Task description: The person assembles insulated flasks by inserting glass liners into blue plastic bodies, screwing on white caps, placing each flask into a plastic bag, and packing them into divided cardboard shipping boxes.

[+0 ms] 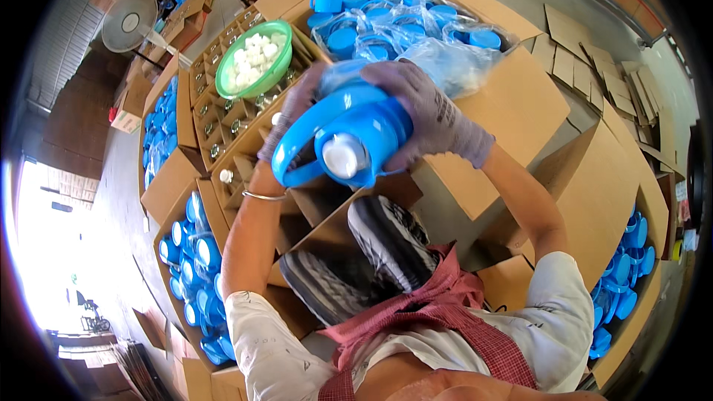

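Observation:
A blue plastic vacuum jug (362, 128) is tilted in front of me, its white stopper (342, 157) facing me and its loop handle (298, 139) on the left. My right hand (415, 97), in a grey-purple knit glove, grips the jug's right side. The gloved left hand (295, 108) is on the far left side of it, partly hidden by the handle. Below the jug stands a divided carton (309, 200), with white-stoppered bottle necks in some cells. A green plastic bowl (284, 61) of white stoppers (253, 61) rests on the carton dividers.
Beyond the jug, an open carton (509, 16) holds blue plastic jug parts under clear film (445, 61). More blue parts fill cartons at left (198, 267) and right (621, 273). A fan (129, 22) stands at upper left. Flattened cardboard (574, 67) lies on the right floor.

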Available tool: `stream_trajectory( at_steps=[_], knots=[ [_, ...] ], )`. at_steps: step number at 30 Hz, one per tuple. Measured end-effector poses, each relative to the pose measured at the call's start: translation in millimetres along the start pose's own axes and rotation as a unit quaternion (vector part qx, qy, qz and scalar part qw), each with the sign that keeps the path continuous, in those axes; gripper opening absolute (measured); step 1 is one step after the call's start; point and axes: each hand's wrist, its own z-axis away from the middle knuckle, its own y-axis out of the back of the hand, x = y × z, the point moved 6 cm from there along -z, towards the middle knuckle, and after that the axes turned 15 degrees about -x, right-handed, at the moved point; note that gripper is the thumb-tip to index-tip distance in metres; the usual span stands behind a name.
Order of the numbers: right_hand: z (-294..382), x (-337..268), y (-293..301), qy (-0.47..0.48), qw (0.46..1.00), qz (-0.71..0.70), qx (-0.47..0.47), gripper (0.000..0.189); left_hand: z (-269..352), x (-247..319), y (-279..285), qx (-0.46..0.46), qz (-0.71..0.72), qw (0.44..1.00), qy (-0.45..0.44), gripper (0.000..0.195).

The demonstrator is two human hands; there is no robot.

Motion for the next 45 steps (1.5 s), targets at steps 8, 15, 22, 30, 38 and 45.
stream_trajectory(
  at_steps=[8, 15, 22, 30, 38, 45],
  knots=[
    [-17, 181, 7, -0.257, 0.874, -0.357, 0.208, 0.101, -106, -98, 35, -0.011, 0.334, 0.941, -0.053, 0.082],
    [76, 184, -64, -0.468, 0.869, -0.138, 0.087, 0.100, -126, -226, -39, 0.050, 0.559, 0.824, 0.080, 0.074],
    [89, 221, -18, -0.375, 0.838, -0.334, -0.212, 0.044, -66, -237, -86, -0.122, -0.034, 0.986, 0.111, 0.036],
    [82, 441, -32, -0.557, 0.687, 0.302, -0.354, 0.069, -13, -155, -114, -0.044, -0.137, 0.987, 0.066, 0.037],
    [90, 327, -19, -0.410, 0.871, 0.083, -0.258, 0.052, 145, -157, -82, 0.094, -0.016, 0.963, 0.253, 0.025],
    [108, 276, -5, -0.416, 0.794, 0.349, -0.273, 0.040, 153, -98, -109, 0.078, -0.025, 0.978, 0.189, 0.026]
  ],
)
